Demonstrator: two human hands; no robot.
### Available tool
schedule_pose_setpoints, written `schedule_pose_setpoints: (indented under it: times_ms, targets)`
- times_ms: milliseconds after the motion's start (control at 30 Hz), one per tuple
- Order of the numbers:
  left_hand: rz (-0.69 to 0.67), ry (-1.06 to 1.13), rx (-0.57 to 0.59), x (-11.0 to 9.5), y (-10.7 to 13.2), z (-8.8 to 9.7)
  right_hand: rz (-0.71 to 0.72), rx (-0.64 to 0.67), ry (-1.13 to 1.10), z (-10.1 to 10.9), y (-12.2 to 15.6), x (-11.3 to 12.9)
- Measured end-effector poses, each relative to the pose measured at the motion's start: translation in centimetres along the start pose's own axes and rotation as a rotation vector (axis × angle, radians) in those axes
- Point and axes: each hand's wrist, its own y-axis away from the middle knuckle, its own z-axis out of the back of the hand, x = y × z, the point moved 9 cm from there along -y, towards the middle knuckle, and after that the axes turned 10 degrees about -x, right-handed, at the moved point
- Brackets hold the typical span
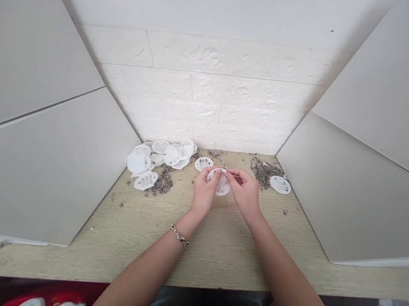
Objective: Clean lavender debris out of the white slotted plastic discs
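Gripping white slotted disc [224, 188] at its 9 o'clock side in left hand [205, 188], with thumb laid on top. Reaching its 1 o'clock edge with right hand [246, 190], with thumb and index finger pinched together; cannot tell about anything between the tips. Holding disc over wooden tabletop [217, 244]. Noted from there: toward 10 o'clock, loose disc [204, 163], then pile of discs [172, 156] beside small grey parts [164, 182]; toward 3 o'clock, lone disc [280, 184] beside heap of similar parts [265, 174].
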Motion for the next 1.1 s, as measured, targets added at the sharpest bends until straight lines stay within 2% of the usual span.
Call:
schedule_pose_setpoints:
  times_ms: [67, 167, 400, 533, 767, 1100]
  targets:
    - [-0.009, 0.001, -0.001, 0.0, 0.0, 0.0, -0.165, 0.000, -0.134, -0.4, 0.0, -1.3]
    - [-0.034, -0.006, -0.001, -0.2, 0.2, 0.0, -0.321, 0.025, -0.263, -1.1, 0.1, -2.6]
    - [-0.012, 0.010, 0.017, 0.1, 0.3, -0.2, -0.485, 0.054, -0.353, -1.5, 0.3, -3.6]
    - [-0.012, 0.011, 0.019, 0.0, 0.4, -0.2, -0.481, 0.066, -0.357, -1.6, 0.3, -3.4]
    - [-0.113, -0.078, -0.011, -0.7, 0.9, 0.0, -0.426, 0.089, -0.334, -1.8, 0.3, -3.3]
    - [-0.170, -0.148, -0.028, -0.5, 0.9, 0.2, -0.354, 0.131, -0.264, -2.2, 0.3, -3.3]
